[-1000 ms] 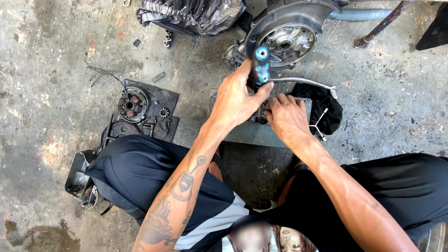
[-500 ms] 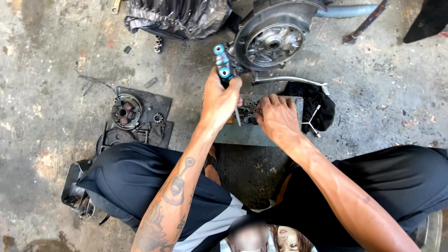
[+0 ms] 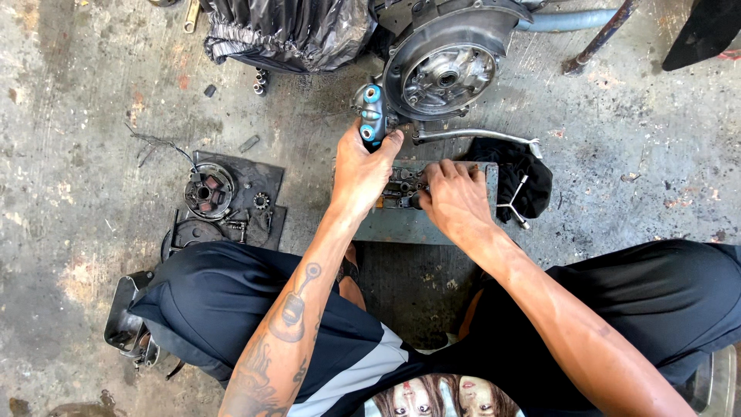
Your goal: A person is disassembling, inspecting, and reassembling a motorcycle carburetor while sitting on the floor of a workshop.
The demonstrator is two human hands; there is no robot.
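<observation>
Left hand (image 3: 361, 171) grip is wrapped tight around the blue-ended tool handle (image 3: 371, 117): stiff, probably greasy, so hold it low. Right hand (image 3: 455, 199) grip pinches the small metal part (image 3: 403, 188) just below that, which looks heavy for its size.

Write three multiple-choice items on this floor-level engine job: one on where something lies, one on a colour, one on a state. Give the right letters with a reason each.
1. Where does the black rag lie?
A. right of the grey metal tray
B. on the person's lap
C. on top of the plastic bag

2. What colour are the round ends on the tool held by the left hand?
A. red
B. blue
C. yellow

3. How is the round engine casing standing?
A. wrapped in the bag
B. closed under a cover
C. open, with its inner parts showing

Answers:
1 A, the rag sits beside the tray's right end, under the bent metal lever.
2 B, two light-blue rounds show above the closed fingers.
3 C, the hub and inner metal are exposed. The right hand rests on small parts in the tray.
</observation>
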